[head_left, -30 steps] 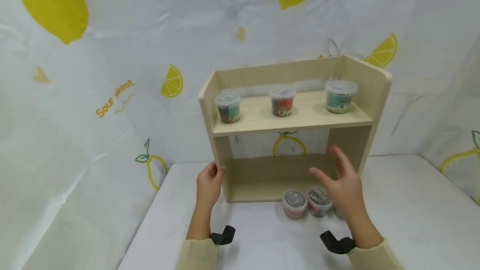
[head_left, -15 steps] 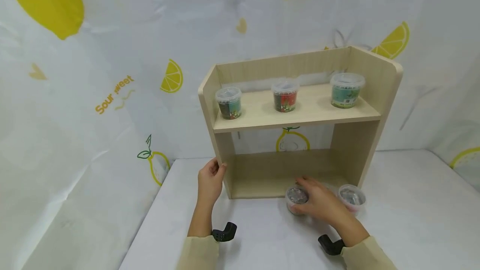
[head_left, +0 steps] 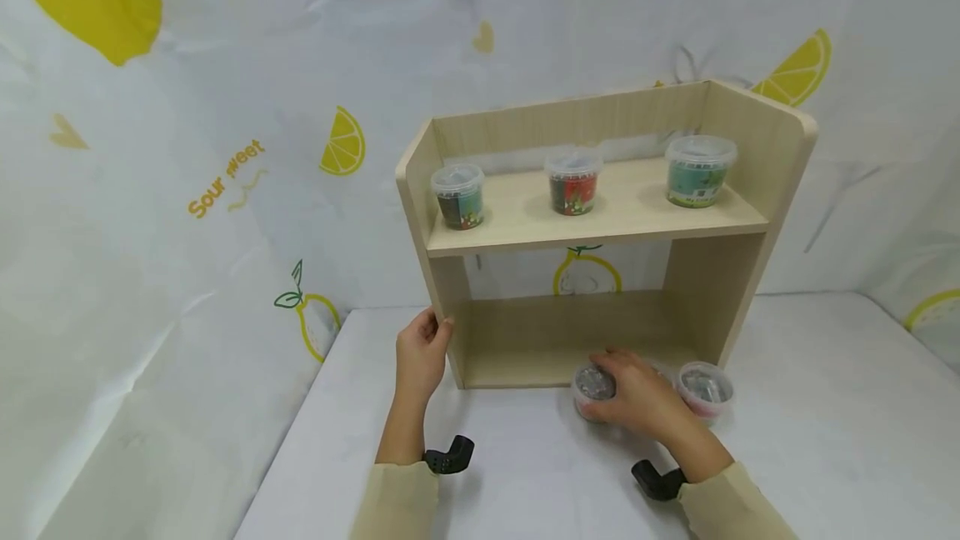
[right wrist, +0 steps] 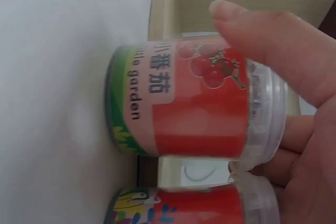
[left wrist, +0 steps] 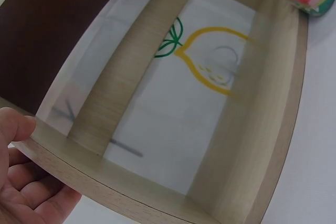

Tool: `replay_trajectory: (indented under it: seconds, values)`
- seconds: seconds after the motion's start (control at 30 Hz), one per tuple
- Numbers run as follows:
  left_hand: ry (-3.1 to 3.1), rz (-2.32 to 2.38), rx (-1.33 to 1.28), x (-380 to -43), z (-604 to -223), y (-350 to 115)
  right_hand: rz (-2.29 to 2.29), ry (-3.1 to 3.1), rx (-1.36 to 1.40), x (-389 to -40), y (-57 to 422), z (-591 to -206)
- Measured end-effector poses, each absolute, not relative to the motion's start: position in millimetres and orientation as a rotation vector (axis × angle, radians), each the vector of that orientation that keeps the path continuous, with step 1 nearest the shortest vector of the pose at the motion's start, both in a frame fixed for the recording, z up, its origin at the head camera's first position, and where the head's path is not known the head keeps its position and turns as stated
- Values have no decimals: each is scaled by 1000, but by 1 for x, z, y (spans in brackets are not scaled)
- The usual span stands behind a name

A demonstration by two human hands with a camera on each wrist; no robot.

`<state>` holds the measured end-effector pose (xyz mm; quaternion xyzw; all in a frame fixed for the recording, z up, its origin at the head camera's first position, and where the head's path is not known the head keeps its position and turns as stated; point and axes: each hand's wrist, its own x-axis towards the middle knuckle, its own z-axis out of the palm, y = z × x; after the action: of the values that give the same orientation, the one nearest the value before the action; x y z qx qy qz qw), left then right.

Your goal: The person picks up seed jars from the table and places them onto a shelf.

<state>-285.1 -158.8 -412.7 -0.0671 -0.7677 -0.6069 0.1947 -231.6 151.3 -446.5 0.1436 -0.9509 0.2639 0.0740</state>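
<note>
My left hand (head_left: 422, 352) holds the left side panel of a two-tier wooden shelf (head_left: 600, 233). In the left wrist view the thumb lies on the inner side of the panel and the fingers behind it. In front of the shelf, my right hand (head_left: 641, 397) grips a small plastic tub (right wrist: 202, 103) with a clear lid and a red label showing tomatoes. That tub stands upright on the white table, thumb on one side of it and fingers on the other. Right beside it is a second red-labelled tub (right wrist: 205, 205), mostly hidden by the hand in the head view.
Another lidded tub (head_left: 705, 390) stands right of my right hand. On the upper tier are a dark and teal tub (head_left: 460, 200), a red and dark tub (head_left: 573, 186) and a larger green tub (head_left: 699, 173). A lemon-print cloth (head_left: 187, 257) hangs behind.
My right hand came down and left from above the tubs and took hold of the leftmost one. The left hand kept its grip on the panel. The head view tilted down slightly.
</note>
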Motion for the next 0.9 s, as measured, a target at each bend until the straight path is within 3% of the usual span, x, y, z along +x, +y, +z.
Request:
replay_trajectory:
  seconds: [0.5,0.73,0.9]
  values:
    - [-2138,-1711,-217,-292,-403,-166,800,-2889,437,-243,144,-438]
    - [-2177,-1762,-185,-285,-406,-161,692,-2862,582,-243,142,-425]
    - [-2186,-1757,-208,-284,-413,-164,948,-2711,665,-263,102,-410]
